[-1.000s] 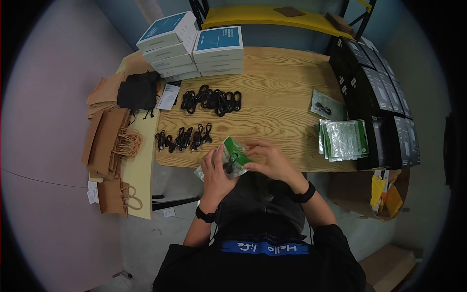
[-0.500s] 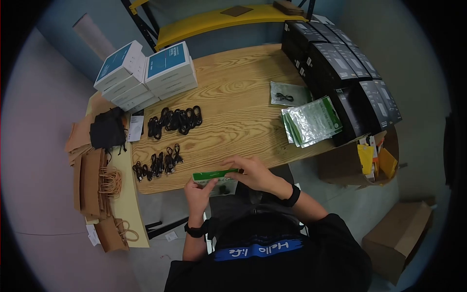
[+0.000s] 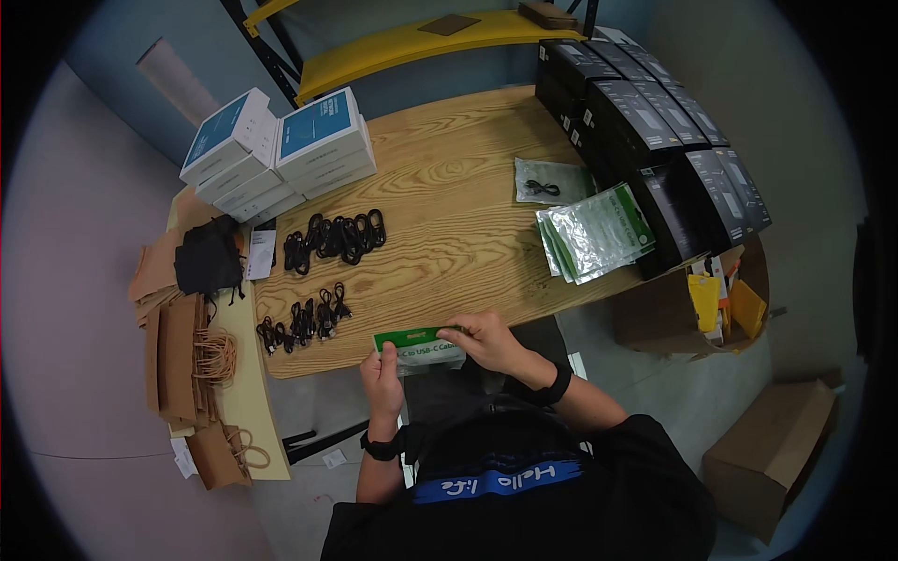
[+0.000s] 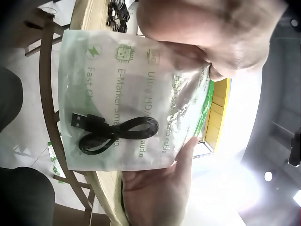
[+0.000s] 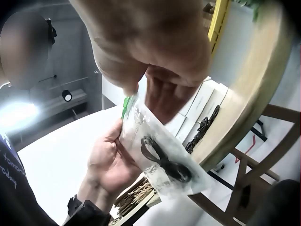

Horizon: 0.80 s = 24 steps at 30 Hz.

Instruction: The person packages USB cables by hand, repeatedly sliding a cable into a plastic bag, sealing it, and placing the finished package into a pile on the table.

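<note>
A clear plastic cable bag [image 3: 430, 353] with a green top strip is held between both hands at the table's front edge. Its printed side reads "C to USB-C Cable" in the head view. My left hand [image 3: 382, 381] grips the left end of the bag, thumb over its front. At the other end my right hand [image 3: 491, 342] pinches the green strip along its top edge. A coiled black USB cable [image 4: 113, 132] shows through the bag in the left wrist view, low in the pouch.
Two rows of coiled black cables [image 3: 335, 236] lie at the table's left. White-and-blue boxes [image 3: 323, 140] are stacked behind them. To the right are a pile of green-topped bags [image 3: 599, 234], one bag with a cable [image 3: 552, 182], and black boxes [image 3: 645, 122]. Paper bags [image 3: 178, 360] stand far left.
The bag has turned from tilted and crumpled to level, its green strip along the top and lettering facing up. My right hand has shifted to the strip. The head view has swung right.
</note>
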Available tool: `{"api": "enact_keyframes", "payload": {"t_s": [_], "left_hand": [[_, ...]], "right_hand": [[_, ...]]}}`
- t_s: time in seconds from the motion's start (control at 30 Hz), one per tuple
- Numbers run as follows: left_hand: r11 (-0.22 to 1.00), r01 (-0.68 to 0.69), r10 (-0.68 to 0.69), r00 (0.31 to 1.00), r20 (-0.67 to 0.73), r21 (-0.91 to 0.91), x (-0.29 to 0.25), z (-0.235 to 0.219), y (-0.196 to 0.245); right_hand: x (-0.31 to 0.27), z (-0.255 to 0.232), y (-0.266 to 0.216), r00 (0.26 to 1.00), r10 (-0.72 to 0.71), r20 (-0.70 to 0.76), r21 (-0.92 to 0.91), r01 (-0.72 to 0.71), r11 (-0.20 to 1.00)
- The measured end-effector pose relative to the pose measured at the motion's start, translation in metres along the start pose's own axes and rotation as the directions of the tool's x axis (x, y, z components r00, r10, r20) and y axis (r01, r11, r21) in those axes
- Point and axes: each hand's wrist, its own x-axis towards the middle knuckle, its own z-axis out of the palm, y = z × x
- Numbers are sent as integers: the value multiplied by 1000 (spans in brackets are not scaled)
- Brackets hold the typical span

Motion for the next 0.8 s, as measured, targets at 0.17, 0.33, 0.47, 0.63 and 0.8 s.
{"api": "enact_keyframes", "payload": {"t_s": [0.17,0.33,0.47,0.63,0.8], "left_hand": [[999,-31,31,999,-12,-45,7,5,21],[946,-236,227,972,64,223,19,0,34],[920,-71,61,997,39,384,19,-4,30],[465,-177,172,979,108,868,28,-18,-1],[232,-146,233,968,91,962,43,-30,-16]], "right_hand": [[-3,7,14,998,-26,62,87,20,996],[24,-48,12,923,246,-296,438,-98,894],[51,-140,48,858,296,-420,660,65,748],[67,-203,57,773,374,-513,684,104,722],[57,-236,114,749,384,-541,662,98,743]]}}
